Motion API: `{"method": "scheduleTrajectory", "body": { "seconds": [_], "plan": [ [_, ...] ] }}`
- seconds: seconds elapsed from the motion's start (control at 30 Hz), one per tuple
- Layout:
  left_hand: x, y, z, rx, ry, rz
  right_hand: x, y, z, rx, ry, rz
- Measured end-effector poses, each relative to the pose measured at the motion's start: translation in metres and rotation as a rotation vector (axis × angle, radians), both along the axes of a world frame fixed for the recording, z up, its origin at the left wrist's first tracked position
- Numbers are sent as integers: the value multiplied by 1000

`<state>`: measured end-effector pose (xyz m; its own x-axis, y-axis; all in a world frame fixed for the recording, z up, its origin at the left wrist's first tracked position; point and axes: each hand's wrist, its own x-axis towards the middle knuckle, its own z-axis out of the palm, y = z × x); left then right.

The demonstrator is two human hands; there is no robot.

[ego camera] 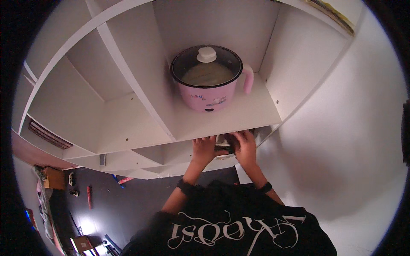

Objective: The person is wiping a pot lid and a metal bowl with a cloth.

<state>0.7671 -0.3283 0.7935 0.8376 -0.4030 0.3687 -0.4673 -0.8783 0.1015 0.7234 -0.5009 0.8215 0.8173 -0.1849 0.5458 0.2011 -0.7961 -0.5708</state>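
Observation:
My left hand and my right hand reach into the compartment under a white shelf board. Between them is a dark-rimmed object with a pale, shiny part. Its kind is unclear, since fingers and the board's edge cover much of it. The left thumb lies along its near side, while the left fingertips are partly hidden by the board. My right fingers curl over its dark part, slightly blurred. Above the hands, a pink electric cooking pot stands on the board, its glass lid on.
An upright white divider borders the pot's compartment on the left. A white wall rises close on the right. Lower left, the dark floor holds a red stick-like item, shoes and a cardboard box.

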Motion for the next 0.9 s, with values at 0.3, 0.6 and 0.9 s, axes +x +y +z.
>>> {"method": "scheduleTrajectory", "body": {
  "seconds": [0.3, 0.6, 0.9],
  "plan": [
    [-3, 0, 11, -16, 122, -14, 18, -28, 0, -74, 33, 89],
    [-3, 4, -1, 7, 3, 22, 1, -2, 10, -68, 86, 366],
    [4, 3, -8, -46, 61, -4, -9, 13, 11, -195, 83, 414]
  ]
}}
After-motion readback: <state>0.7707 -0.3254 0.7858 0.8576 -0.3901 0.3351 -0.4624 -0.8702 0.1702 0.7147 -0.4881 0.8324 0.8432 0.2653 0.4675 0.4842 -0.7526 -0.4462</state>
